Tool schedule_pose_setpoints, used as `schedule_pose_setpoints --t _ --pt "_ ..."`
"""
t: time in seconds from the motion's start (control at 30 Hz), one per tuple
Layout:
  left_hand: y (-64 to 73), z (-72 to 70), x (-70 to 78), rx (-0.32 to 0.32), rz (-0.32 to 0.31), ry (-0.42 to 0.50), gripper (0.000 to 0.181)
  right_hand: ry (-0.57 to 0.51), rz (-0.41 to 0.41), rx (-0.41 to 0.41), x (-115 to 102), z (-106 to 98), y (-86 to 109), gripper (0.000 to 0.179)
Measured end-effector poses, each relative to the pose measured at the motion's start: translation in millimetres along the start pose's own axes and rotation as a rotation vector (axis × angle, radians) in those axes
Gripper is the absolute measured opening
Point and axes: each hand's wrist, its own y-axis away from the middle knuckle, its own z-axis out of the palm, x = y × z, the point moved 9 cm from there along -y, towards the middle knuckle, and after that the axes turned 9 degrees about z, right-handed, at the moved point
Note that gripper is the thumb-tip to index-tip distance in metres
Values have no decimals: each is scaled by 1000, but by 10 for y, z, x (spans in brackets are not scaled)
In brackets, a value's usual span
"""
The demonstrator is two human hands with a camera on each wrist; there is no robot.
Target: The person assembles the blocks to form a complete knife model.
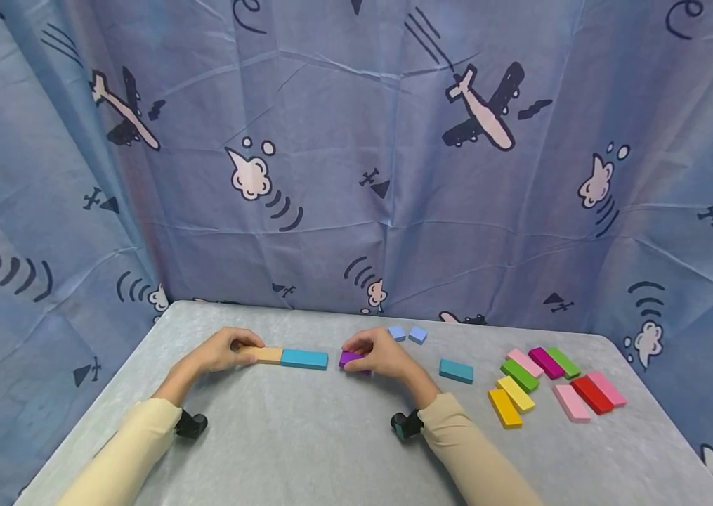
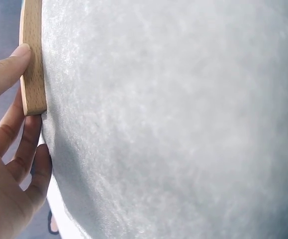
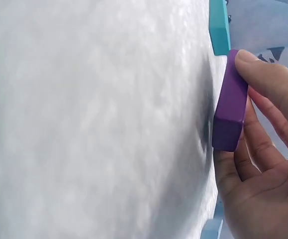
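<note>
Head camera: looked forward and down from over the near side of the table (image 1: 293, 436), with the far curtain (image 1: 331, 197) in sight.
Left wrist camera: looked from very close, turned sideways, at the left hand (image 2: 7, 186) and tan block (image 2: 33, 74).
Right wrist camera: looked from very close, turned sideways too, at the right hand (image 3: 268, 186) and purple block (image 3: 231, 104).
Tan block: was seen by head and left wrist.
Purple block, blue block (image 1: 304, 359): were seen by head and right wrist.

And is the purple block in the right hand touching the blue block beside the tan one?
Apart. The head view shows it: a narrow strip of tabletop separates the purple block from the facing end of the blue block.
</note>
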Motion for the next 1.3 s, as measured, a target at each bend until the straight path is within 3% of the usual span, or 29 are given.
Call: schedule_pose_setpoints --t 0.17,0.5,1.3 --pt "-3 3 -2 -1 -3 9 20 15 -7 -6 -50 83 -48 26" --pt "-1 -1 -13 -3 -14 -2 19 11 61 -33 -81 232 -162 27" --pt "-11 -3 -1 -16 -2 13 20 -4 70 -41 -93 254 -170 28"
